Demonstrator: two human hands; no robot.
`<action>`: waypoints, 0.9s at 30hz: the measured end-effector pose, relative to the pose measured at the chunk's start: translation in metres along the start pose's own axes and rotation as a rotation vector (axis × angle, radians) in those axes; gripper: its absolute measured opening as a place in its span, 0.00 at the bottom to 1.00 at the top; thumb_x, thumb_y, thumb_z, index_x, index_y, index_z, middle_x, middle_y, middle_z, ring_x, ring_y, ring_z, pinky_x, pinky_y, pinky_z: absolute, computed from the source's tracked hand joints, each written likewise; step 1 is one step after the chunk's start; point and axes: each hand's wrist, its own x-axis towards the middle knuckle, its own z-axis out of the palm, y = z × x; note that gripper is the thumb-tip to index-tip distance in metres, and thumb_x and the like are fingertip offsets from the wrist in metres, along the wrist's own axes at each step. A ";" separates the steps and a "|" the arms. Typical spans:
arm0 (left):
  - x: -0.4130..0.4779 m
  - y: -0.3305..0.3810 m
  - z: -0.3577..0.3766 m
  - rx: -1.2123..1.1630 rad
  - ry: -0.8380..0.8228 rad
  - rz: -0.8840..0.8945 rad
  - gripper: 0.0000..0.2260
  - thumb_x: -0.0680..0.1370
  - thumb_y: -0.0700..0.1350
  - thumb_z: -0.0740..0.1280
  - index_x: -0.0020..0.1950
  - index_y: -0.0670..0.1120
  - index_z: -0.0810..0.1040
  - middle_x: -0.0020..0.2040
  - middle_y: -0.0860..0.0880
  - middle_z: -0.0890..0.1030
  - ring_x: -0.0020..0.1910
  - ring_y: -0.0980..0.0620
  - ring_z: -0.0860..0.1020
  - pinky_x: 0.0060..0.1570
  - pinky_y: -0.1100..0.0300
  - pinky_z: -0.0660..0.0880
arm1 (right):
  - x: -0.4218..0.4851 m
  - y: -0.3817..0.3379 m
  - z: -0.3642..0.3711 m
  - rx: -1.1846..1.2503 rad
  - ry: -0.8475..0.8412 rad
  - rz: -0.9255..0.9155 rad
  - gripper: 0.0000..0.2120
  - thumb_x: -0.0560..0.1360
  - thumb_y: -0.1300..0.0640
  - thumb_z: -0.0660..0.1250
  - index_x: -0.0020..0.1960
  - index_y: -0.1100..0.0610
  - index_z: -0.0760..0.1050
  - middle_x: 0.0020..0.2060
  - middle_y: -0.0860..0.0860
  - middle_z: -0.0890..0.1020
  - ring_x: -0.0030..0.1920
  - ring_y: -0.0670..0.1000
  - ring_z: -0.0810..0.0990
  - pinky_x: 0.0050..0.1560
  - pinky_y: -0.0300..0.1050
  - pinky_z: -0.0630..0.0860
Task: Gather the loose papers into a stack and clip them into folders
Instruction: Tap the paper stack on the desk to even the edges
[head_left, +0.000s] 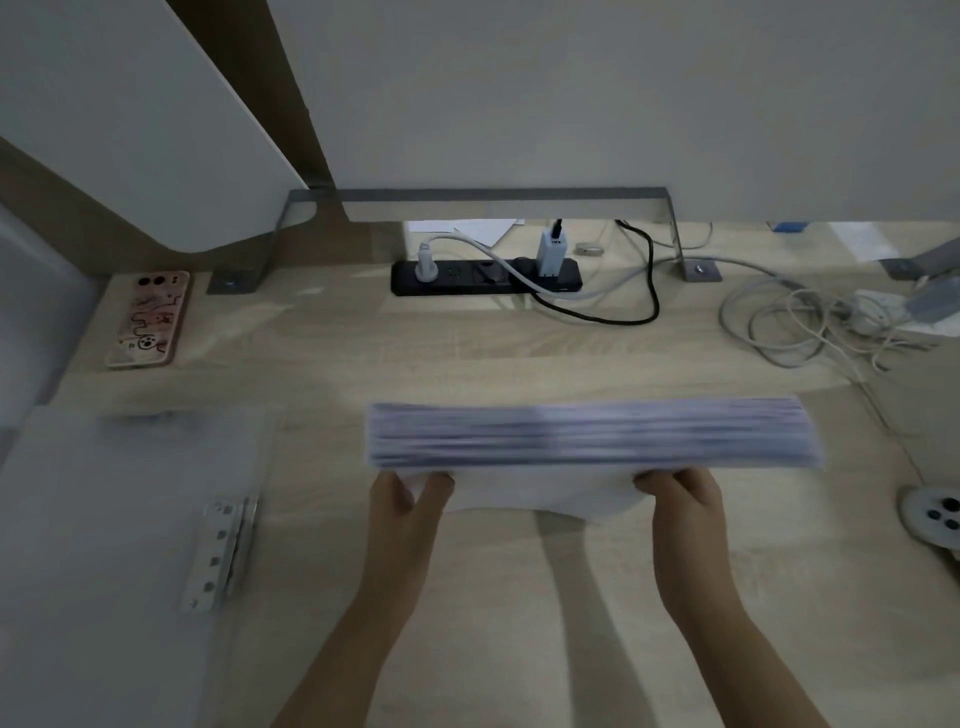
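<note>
Both forearms reach forward, roughly parallel. Left hand (405, 501) and right hand (680, 496) level, well apart, fingers curled, gripping.

The bench (322, 364) has a wide bare strip across the middle of the frame, between the stack of papers (592, 431) and the power strip (485, 278). A hand can pass there from side to side. The white wall (571, 104) closes off the top. On the left lies a folder (104, 493) with a metal clip (223, 551) on its right edge, and both are in the way there. A bare lane runs between the clip and the left hand (405, 499). A phone (148, 319) lies in the upper left. Loose cables (795, 322) fill the upper right. A round white cap (935, 514) sits at the right edge, near the right hand (680, 493). Bare bench shows between the two arms.
</note>
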 end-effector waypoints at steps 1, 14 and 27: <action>0.000 0.001 0.000 0.013 0.002 0.008 0.04 0.70 0.37 0.68 0.41 0.39 0.74 0.25 0.58 0.73 0.27 0.65 0.71 0.31 0.71 0.68 | 0.001 -0.001 -0.001 0.016 0.016 0.020 0.10 0.70 0.74 0.57 0.39 0.62 0.70 0.34 0.54 0.71 0.31 0.41 0.70 0.39 0.42 0.66; 0.007 0.001 0.022 0.072 -0.103 -0.014 0.22 0.59 0.49 0.65 0.49 0.41 0.76 0.39 0.53 0.79 0.34 0.68 0.76 0.35 0.75 0.71 | 0.009 0.001 -0.029 -0.013 -0.071 0.086 0.12 0.73 0.72 0.57 0.42 0.58 0.74 0.37 0.49 0.77 0.37 0.42 0.75 0.41 0.42 0.68; -0.028 -0.056 0.190 0.218 -0.264 -0.477 0.08 0.74 0.38 0.66 0.46 0.51 0.73 0.49 0.46 0.81 0.48 0.46 0.80 0.52 0.47 0.76 | 0.099 0.035 -0.190 -0.437 0.020 0.298 0.06 0.75 0.66 0.58 0.50 0.61 0.72 0.40 0.55 0.74 0.37 0.51 0.71 0.34 0.42 0.66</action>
